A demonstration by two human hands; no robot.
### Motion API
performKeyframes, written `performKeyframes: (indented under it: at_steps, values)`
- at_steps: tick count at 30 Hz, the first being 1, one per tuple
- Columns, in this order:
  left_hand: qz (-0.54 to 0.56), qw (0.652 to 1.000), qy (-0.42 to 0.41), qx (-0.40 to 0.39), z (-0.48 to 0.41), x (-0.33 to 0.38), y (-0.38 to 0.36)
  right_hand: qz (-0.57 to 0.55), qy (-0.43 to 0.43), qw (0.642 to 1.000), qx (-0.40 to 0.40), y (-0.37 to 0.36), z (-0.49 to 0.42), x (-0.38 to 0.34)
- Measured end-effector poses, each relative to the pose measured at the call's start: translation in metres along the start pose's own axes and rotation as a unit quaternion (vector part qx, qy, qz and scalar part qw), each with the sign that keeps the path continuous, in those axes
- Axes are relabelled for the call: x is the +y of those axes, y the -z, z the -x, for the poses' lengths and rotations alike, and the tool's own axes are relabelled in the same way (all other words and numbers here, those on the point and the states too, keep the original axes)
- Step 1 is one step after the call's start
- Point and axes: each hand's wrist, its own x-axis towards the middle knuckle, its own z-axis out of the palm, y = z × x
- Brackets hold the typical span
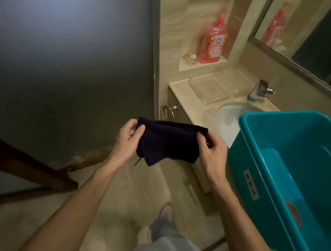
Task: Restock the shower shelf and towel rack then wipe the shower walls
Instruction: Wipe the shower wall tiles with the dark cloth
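Hands hold a dark folded cloth point(165, 142) between them — left hand point(128, 137) pinching one end, right hand point(211, 148) the other; teal bin point(254, 157) just beside.

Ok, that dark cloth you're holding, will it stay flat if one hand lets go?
Probably not: the dark cloth sags between the left hand and right hand, so it looks floppy. Likely light, since finger pinches carry it. Its loose thread might snag.

Single head-worn view, steeply forward-down, close over towel point(167, 142).
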Motion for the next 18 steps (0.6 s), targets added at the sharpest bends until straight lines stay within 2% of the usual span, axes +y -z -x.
performKeyframes:
  at_steps: [10, 15, 18]
  values:
    - [-0.019, 0.997, -0.023, -0.076, -0.175, 0.01, -0.071, -0.026, -0.097, 0.994, 0.04, -0.001, -0.125, 0.056]
    - [-0.03, 0.984, 0.007, -0.176, -0.234, -0.023, -0.109, -0.023, -0.167, 0.983, 0.075, -0.006, -0.144, 0.096]
    - [-0.048, 0.964, 0.026, -0.259, -0.278, -0.045, -0.133, -0.015, -0.215, 0.97, 0.112, -0.015, -0.155, 0.118]
